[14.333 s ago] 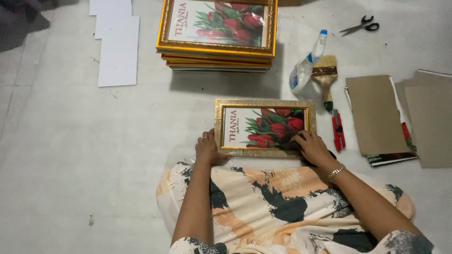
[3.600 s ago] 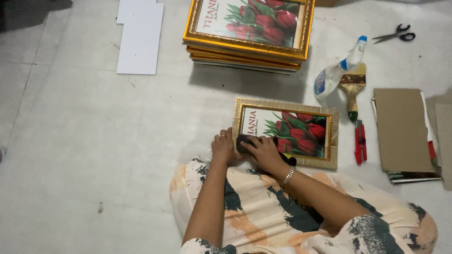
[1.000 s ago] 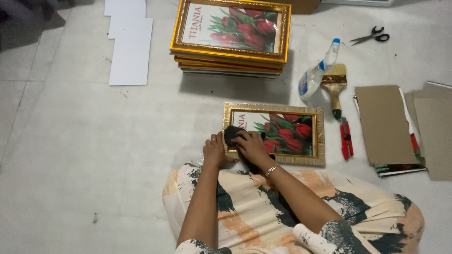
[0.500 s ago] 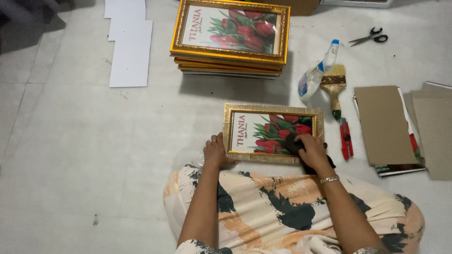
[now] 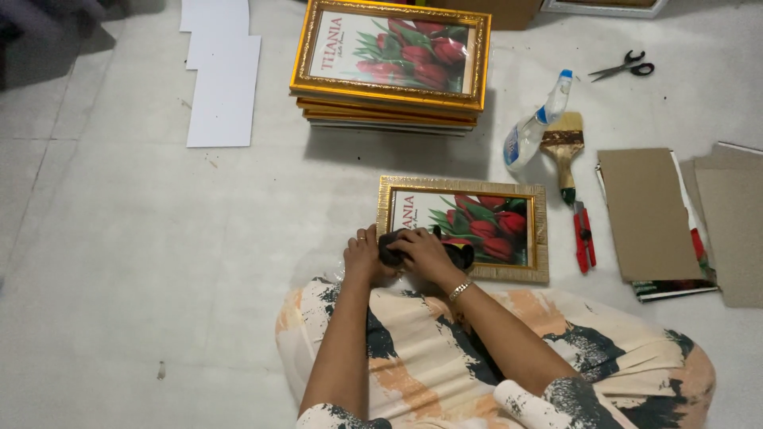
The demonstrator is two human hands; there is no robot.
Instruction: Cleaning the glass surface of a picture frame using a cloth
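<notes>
I press dark cloth [image 5: 425, 250] with right hand [image 5: 425, 256], clenched; left hand [image 5: 362, 256] pins gold frame [image 5: 540, 230] corner (glass likely fragile, slippery; hold by rim).

Scissors [image 5: 622, 66], paintbrush [image 5: 563, 151], stacked frames [image 5: 389, 67]

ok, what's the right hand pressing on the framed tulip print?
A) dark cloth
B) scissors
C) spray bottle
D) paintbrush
A: the right hand presses a dark cloth onto the glass of the gold-framed tulip print; the paintbrush, scissors and spray bottle lie untouched on the floor.
</notes>
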